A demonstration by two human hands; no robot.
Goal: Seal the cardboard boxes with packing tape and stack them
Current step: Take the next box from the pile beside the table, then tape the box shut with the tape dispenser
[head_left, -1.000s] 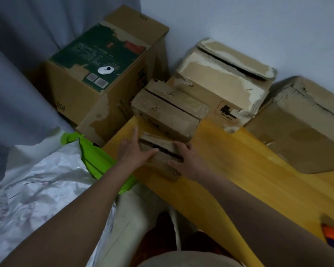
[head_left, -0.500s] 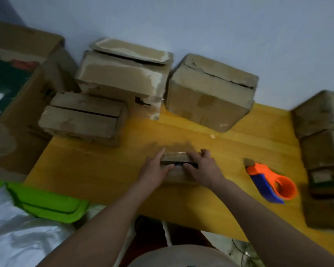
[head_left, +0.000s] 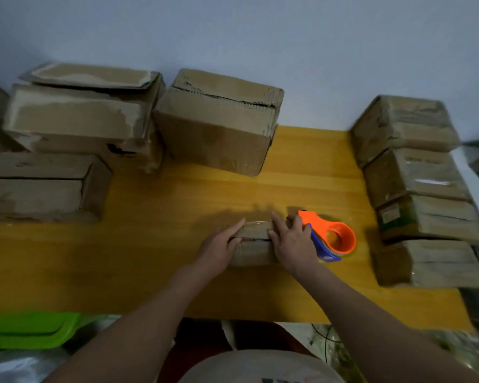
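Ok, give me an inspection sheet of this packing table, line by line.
Surface: yellow wooden table, bare in the middle.
Job's things: small cardboard box centred; orange tape dispenser right of it; unsealed boxes at the back and left; taped stack on the right.
Clutter: green lid below the table edge.
Hands: left hand and right hand press on the small box.
Cables: thin dark cord, near edge.
Surroundings: plain wall.

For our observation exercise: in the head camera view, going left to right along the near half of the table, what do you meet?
Flat cardboard box → left hand → small box held between the hands → right hand → orange tape dispenser → row of taped boxes.
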